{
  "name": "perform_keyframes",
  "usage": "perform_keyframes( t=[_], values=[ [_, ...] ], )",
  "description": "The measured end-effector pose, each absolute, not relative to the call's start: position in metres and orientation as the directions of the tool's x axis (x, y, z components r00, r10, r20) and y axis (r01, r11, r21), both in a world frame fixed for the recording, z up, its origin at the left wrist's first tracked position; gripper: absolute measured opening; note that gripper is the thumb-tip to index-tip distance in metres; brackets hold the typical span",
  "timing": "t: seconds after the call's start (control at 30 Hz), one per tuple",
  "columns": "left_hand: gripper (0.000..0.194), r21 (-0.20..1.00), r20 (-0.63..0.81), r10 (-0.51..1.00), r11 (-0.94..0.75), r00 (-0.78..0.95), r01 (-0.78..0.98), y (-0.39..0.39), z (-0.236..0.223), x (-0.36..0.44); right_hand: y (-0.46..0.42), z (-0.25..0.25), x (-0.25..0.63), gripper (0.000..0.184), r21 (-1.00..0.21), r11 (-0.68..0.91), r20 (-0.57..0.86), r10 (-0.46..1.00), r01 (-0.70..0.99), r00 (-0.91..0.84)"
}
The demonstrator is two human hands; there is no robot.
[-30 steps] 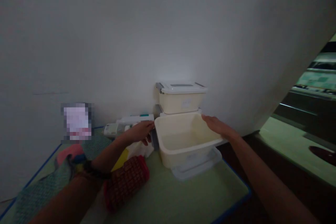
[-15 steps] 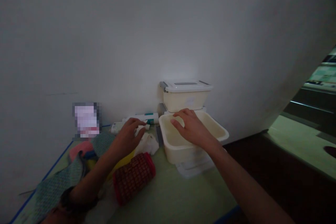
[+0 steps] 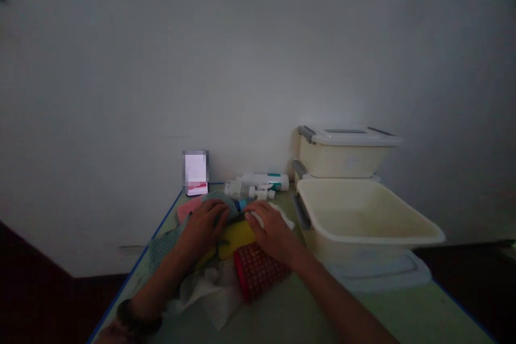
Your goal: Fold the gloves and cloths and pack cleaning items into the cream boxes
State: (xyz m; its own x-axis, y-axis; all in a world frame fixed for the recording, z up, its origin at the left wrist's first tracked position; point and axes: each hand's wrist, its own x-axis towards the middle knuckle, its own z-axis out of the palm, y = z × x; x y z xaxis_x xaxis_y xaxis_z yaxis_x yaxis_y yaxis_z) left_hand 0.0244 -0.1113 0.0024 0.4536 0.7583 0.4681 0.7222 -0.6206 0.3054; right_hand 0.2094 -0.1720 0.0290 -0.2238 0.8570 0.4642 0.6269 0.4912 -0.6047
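My left hand (image 3: 205, 227) rests on a pile of cloths, its fingers curled over a teal cloth (image 3: 163, 242) beside a yellow sponge (image 3: 237, 235). My right hand (image 3: 272, 230) lies over the same pile, fingers bent down onto a white cloth (image 3: 282, 215), just above a red checked roll (image 3: 258, 274). What the fingers grip, if anything, is hidden. A pink sponge (image 3: 187, 208) sits at the far left of the pile. An open cream tub (image 3: 363, 220) stands to the right of my hands.
White tubes and small bottles (image 3: 258, 185) lie by the wall. A lidded cream box (image 3: 346, 150) is stacked behind the open tub, and a clear lid (image 3: 382, 271) lies under it. A small card (image 3: 195, 173) leans on the wall. The table (image 3: 290, 314) has a blue edge.
My right hand left the cream tub and moved left onto the cloth pile. My left hand came down onto the cloths. The view swung left, so the tub now sits to the right.
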Motion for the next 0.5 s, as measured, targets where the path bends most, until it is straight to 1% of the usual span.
perform_keyframes(
  t=[0.1,0.23,0.3,0.4,0.5],
  values=[
    [0.031,0.303,0.435,0.781,-0.595,0.448,0.744,-0.116,-0.003,0.026,-0.166,0.012,0.221,0.026,-0.687,0.429,0.428,0.891,0.586,-0.151],
    [0.046,0.301,0.411,0.826,-0.522,0.385,0.798,-0.12,-0.01,0.031,-0.17,0.005,0.232,0.028,-0.743,0.402,0.385,0.911,0.535,-0.149],
    [0.041,0.328,0.398,0.841,-0.504,0.366,0.799,-0.12,-0.011,0.032,-0.173,0.004,0.233,0.029,-0.771,0.374,0.355,0.924,0.515,-0.14],
    [0.031,0.427,0.398,0.844,-0.516,0.358,0.742,-0.118,-0.008,0.03,-0.173,0.003,0.232,0.028,-0.799,0.338,0.317,0.94,0.498,-0.129],
    [0.025,0.597,0.409,0.879,-0.46,0.244,0.657,-0.118,-0.003,0.03,-0.171,0.002,0.232,0.024,-0.806,0.317,0.287,0.948,0.499,-0.139]
  ],
)
